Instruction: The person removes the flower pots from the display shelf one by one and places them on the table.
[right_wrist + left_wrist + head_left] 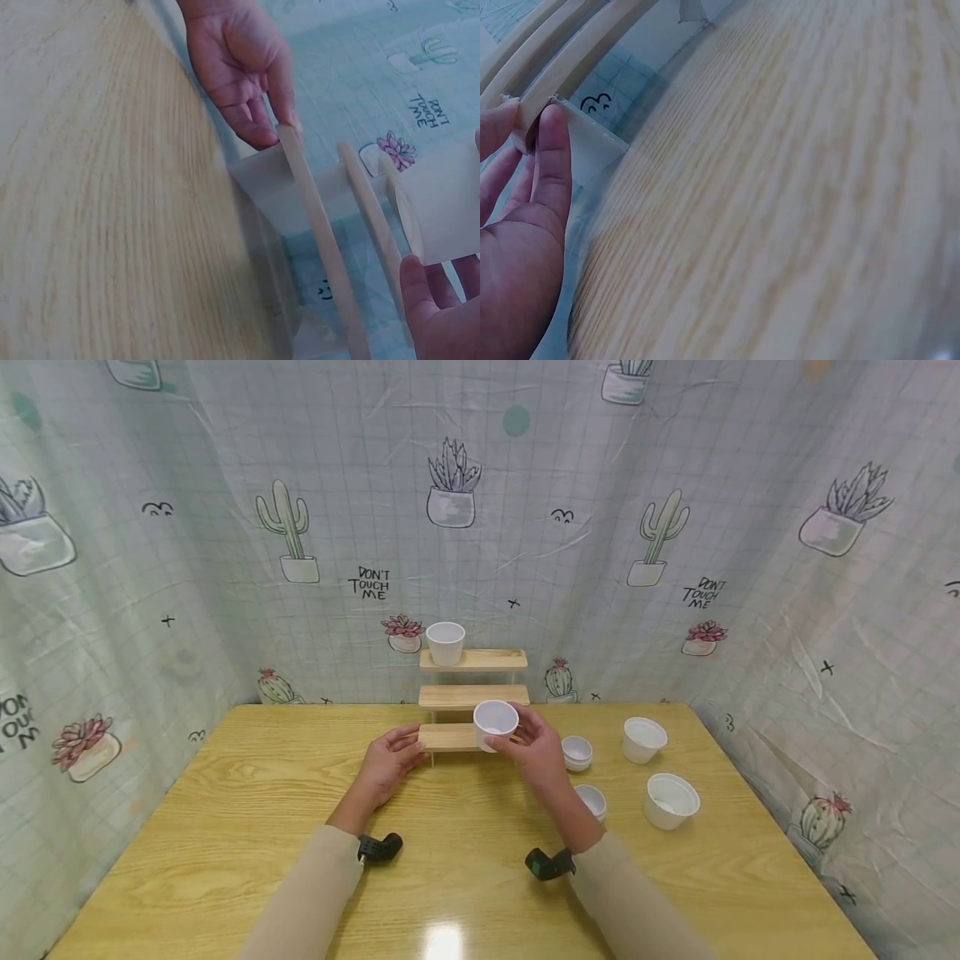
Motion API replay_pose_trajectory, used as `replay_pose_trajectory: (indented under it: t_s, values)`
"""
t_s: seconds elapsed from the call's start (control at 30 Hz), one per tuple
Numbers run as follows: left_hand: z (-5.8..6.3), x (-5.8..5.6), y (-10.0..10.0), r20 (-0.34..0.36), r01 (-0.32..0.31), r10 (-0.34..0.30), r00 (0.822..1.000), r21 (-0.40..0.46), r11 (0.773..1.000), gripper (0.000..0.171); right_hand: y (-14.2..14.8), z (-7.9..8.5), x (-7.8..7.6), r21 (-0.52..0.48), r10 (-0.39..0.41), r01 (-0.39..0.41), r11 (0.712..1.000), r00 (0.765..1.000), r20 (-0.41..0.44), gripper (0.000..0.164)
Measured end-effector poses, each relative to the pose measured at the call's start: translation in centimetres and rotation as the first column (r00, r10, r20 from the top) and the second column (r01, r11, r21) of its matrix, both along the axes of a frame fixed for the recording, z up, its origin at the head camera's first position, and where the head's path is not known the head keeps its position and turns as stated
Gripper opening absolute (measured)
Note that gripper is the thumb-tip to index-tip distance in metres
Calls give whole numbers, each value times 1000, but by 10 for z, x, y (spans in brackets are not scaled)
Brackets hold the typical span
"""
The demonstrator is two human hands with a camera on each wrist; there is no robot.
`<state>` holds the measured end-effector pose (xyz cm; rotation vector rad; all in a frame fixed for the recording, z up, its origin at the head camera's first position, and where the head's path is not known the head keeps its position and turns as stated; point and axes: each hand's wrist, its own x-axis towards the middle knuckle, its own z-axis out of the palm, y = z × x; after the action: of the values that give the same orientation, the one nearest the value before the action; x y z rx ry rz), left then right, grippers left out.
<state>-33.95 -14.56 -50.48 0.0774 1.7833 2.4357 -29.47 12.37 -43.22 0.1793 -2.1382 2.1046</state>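
A three-step stand with pale wooden boards and see-through sides rises at the table's back; its lowest board is nearest. My left hand pinches that board's left end, thumb above and fingers beneath, as the left wrist view shows of the board. In my right hand is a white plastic cup, gripped by its right side over the lowest board's right part. Whether the cup touches the board cannot be told. Another white cup sits on the top board's left end.
Right of the stand are small white bowls, with more small bowls partly behind my right forearm. Farther right stand two larger white tubs, a back one and a front one. A patterned curtain hangs behind the wooden table.
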Motion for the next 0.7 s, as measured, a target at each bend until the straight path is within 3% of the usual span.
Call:
replay_pose_trajectory:
  t_s: [0.7]
  values:
    - [2, 2, -1, 15, 5, -5, 1000, -30, 1000, 54, 3, 9, -17, 7, 5, -4, 1000, 999, -49, 63]
